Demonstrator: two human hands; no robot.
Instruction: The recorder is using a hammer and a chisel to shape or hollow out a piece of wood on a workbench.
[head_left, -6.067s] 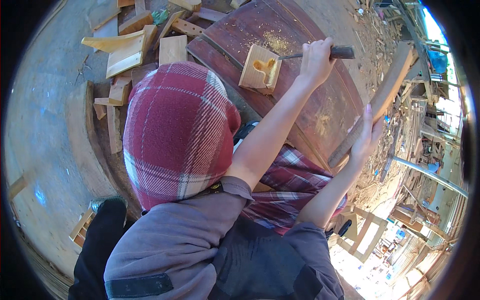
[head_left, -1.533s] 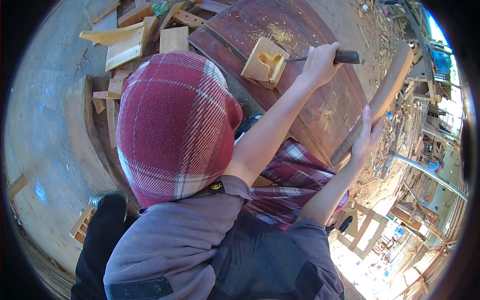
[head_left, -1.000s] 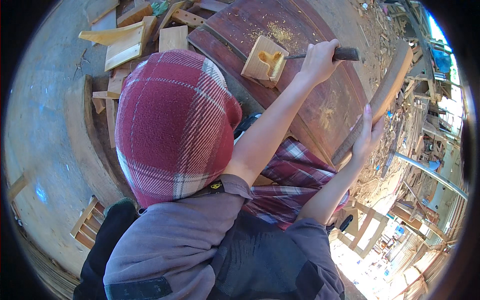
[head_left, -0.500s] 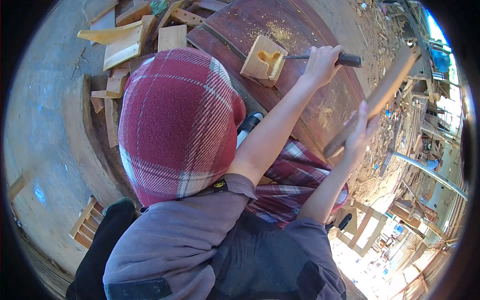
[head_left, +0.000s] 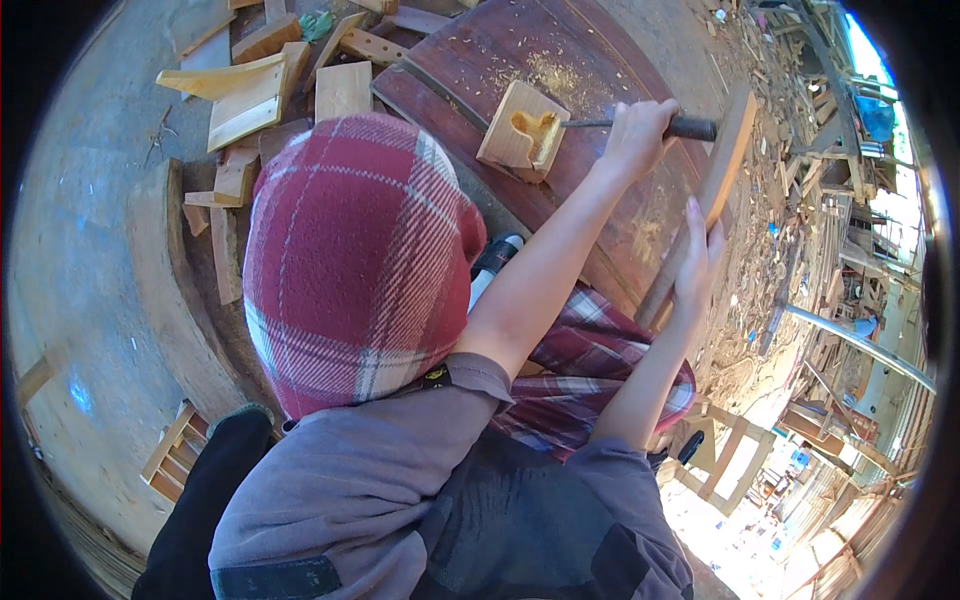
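My left hand [head_left: 640, 137] is closed round a chisel [head_left: 690, 127], with its dark handle end sticking out to the right. The metal blade points left, its tip at a hollow carved in a pale wooden block [head_left: 503, 137]. The hollow has a rough, yellowish floor, and the block lies on a dark red wooden board [head_left: 590, 190]. A long wooden bar [head_left: 735, 150] is gripped in my right hand [head_left: 697, 262]. Its upper part stands close to the chisel's butt end; whether they touch I cannot tell.
Wood shavings [head_left: 555, 75] are scattered on the board. Offcuts and jointed wooden pieces [head_left: 245, 105] lie at the upper left beside a thick curved beam [head_left: 175, 270]. Red plaid cloth [head_left: 360, 250] bulges up left of my left arm. Wood scraps and a metal pipe [head_left: 860, 345] lie right.
My right hand has swung the bar leftward, bringing it up beside the end of the chisel handle. The block has shifted and turned slightly, and the chisel sits a little lower in view.
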